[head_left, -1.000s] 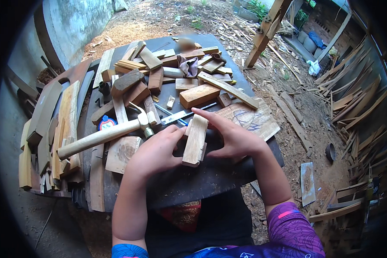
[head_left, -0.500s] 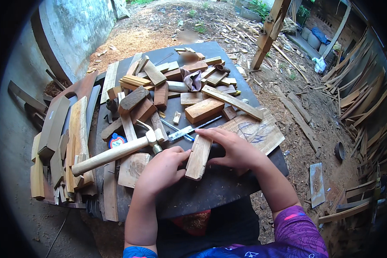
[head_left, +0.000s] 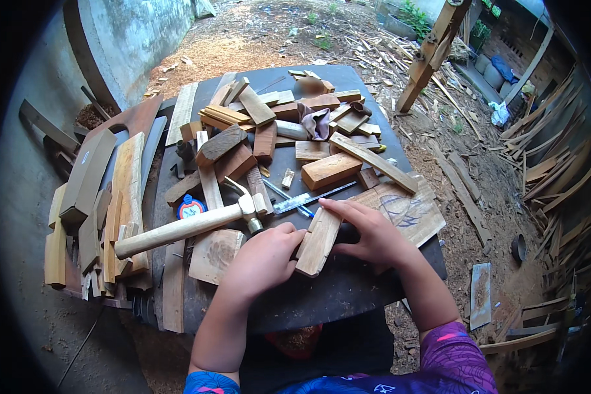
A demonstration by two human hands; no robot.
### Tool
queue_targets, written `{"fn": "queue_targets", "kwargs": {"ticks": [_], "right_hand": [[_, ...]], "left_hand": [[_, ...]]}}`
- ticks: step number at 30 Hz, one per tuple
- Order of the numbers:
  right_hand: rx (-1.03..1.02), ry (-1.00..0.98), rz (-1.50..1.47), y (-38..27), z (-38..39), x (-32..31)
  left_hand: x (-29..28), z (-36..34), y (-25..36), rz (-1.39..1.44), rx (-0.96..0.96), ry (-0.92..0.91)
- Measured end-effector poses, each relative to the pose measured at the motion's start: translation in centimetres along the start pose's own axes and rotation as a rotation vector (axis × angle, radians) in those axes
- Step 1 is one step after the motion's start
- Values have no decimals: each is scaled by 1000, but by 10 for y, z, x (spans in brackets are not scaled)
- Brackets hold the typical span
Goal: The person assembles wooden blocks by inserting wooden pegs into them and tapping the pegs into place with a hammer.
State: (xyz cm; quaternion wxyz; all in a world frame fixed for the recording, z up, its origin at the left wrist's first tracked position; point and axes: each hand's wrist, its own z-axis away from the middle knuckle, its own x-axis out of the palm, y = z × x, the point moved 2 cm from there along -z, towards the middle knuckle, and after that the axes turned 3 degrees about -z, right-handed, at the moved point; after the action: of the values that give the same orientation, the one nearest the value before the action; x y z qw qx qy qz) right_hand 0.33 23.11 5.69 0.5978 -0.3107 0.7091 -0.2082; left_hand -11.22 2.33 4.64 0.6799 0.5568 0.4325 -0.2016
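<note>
A short, pale wooden block (head_left: 319, 244) with a chipped near end is held tilted above the dark table, between my two hands. My right hand (head_left: 373, 231) grips its far right side, fingers over the top end and thumb low along the edge. My left hand (head_left: 268, 257) is closed at the block's left side, the thumb against its edge; the other fingertips are hidden. Left of that hand lies a claw hammer (head_left: 189, 228) with a wooden handle. Just beyond the block are a metal ruler or blade (head_left: 292, 203) and a blue pen-like stick (head_left: 305, 211).
Many wood offcuts (head_left: 331, 171) crowd the far half of the table (head_left: 276, 315). A marked board (head_left: 407, 213) lies at right, and a blue-and-red round tag or tape (head_left: 190, 207) by the hammer. Stacked timber (head_left: 128, 190) stands at left; a post (head_left: 433, 56) rises beyond the table.
The whole scene has shifted slightly right in the picture as the head turned. Both hands keep their hold on the wooden block, with little other movement.
</note>
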Motion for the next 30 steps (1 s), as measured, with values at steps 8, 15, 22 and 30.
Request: {"fn": "queue_targets", "kwargs": {"ticks": [8, 15, 22, 30], "right_hand": [[16, 34, -10, 2, 0, 1], [73, 51, 17, 6, 1, 0], [57, 66, 4, 9, 1, 3], [32, 79, 9, 11, 3, 4]], "left_hand": [[1, -2, -2, -5, -23, -38], [1, -4, -4, 30, -16, -40], [-5, -2, 2, 4, -5, -92], [-7, -3, 11, -16, -8, -90]]}}
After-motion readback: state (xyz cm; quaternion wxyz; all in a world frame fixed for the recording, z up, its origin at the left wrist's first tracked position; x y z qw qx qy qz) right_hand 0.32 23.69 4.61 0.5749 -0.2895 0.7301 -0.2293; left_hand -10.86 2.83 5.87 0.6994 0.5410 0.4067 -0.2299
